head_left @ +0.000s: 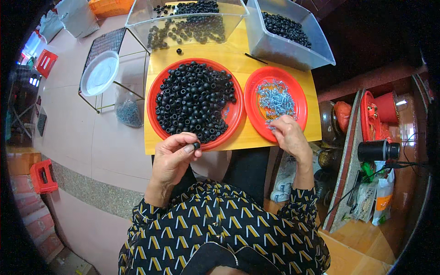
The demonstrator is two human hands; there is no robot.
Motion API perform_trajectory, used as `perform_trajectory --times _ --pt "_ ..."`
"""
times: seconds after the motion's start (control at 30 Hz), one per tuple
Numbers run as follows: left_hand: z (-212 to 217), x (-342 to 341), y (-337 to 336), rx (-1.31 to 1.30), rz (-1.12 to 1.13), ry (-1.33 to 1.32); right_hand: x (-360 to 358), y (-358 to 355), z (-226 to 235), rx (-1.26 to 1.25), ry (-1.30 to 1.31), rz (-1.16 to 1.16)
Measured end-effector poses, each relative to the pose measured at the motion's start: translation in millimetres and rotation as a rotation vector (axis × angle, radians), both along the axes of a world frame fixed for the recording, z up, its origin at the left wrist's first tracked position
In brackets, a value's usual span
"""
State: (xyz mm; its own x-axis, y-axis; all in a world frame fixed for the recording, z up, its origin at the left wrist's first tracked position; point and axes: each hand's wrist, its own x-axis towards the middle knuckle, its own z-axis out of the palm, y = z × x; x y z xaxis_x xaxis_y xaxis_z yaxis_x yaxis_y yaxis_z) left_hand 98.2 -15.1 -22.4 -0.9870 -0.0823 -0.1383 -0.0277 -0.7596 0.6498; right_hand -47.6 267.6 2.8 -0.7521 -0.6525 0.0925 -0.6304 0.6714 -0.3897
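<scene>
By a round red plastic tray, the fingers of the left hand pinched a small black bead, seemingly light and slippery, best held by its sides, while the right hand hovered at tiny silvery pieces, its grasp unclear.

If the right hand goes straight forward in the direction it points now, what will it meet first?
Most likely the small silvery pieces in the smaller red plate. The right hand looks very close to them, perhaps touching; depth is unclear in this view.
</scene>
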Motion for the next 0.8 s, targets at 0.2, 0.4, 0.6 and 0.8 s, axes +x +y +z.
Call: perform_trajectory --times 0.2,0.4,0.6,0.8 --pt "-6 5 3 0.053 -0.002 -0.019 -9 -9 -9 0.151 0.023 0.049" --pt "-9 9 4 0.077 -0.009 -0.086 -12 -16 -15 0.184 0.036 0.082" --pt "-9 3 8 0.230 -0.088 -0.051 -5 -7 -19 0.173 0.060 -0.021" --pt "-14 8 5 0.237 -0.080 -0.031 -5 -13 -4 -0.207 -0.140 -0.159"
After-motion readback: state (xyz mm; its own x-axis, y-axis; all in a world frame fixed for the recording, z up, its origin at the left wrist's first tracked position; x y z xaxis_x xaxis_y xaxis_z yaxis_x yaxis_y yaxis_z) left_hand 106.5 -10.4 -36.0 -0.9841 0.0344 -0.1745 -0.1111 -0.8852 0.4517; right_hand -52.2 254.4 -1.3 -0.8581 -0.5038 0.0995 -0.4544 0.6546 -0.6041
